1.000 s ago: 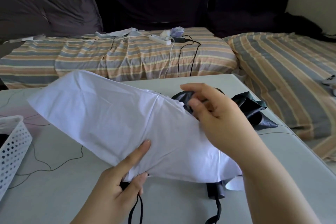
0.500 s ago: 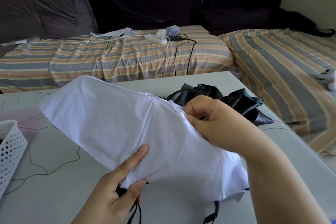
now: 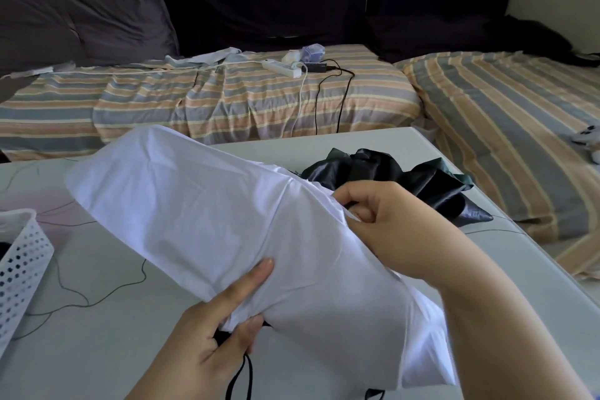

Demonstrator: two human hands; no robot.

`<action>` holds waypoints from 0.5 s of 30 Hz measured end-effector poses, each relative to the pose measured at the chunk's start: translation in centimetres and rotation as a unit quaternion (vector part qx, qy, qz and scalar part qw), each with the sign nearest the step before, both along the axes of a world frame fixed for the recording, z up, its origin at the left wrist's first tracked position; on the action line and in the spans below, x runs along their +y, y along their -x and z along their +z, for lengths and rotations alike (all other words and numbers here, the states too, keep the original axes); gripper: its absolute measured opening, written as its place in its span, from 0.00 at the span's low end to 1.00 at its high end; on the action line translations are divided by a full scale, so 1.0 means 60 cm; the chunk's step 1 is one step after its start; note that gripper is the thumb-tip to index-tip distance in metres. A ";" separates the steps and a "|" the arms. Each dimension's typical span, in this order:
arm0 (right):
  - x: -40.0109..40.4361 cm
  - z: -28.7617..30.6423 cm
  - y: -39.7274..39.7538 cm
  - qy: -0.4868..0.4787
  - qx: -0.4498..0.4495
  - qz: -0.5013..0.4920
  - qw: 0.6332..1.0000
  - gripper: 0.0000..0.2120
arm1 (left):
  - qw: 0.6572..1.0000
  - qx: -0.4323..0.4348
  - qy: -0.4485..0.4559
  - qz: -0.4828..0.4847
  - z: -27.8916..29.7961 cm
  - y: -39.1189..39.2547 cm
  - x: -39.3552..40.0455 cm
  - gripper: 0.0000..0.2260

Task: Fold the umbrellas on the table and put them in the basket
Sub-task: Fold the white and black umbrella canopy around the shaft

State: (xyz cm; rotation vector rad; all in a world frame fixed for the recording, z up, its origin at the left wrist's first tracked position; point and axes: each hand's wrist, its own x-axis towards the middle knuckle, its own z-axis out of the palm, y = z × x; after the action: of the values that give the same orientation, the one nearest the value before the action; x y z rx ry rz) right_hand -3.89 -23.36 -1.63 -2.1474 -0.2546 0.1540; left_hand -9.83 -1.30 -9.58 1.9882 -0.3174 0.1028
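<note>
Pinching a fold of pale cloth between thumb and curled fingers, the right hand (image 3: 389, 221) gathers the canopy of the white umbrella (image 3: 207, 221) at its far edge, seemingly to draw loose fabric in toward the shaft. The left hand (image 3: 207, 344) grips the near end from below: its forefinger lies straight along the cloth, pressing it flat, while thumb and lower fingers close round what looks like the dark handle, whose black strap (image 3: 242, 380) dangles beneath. Held this way, the umbrella hangs slanted above the table (image 3: 97, 351), so both hands can likely work the cloth without it dragging. Whether the shaft is collapsed cannot be told; the canopy hides it. Beyond the right hand a black umbrella (image 3: 406, 175) lies crumpled on the table, apparently not yet folded. At the left edge stands the white basket (image 3: 22, 263), something dark showing inside, well apart from both umbrellas. A thin cable (image 3: 107, 289) loops across the tabletop near it.
</note>
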 end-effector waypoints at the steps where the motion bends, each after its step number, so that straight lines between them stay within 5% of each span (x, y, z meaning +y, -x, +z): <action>1: 0.001 -0.002 -0.001 0.000 -0.011 0.001 1.000 0.08 | 1.000 -0.002 0.000 -0.001 -0.001 0.000 0.002 0.24; 8: 0.000 -0.001 -0.004 -0.087 -0.094 -0.054 0.990 0.07 | 0.999 -0.031 -0.022 -0.011 -0.012 -0.002 0.009 0.28; 15: 0.000 0.005 0.005 -0.056 0.006 -0.022 0.998 0.08 | 0.997 -0.044 -0.065 -0.006 -0.031 -0.008 0.018 0.22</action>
State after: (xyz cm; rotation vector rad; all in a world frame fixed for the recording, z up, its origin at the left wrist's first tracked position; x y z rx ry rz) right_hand -4.22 -23.36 -1.33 -2.0390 -0.2036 0.1245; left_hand -9.35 -0.23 -11.45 2.1133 -0.4013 0.1664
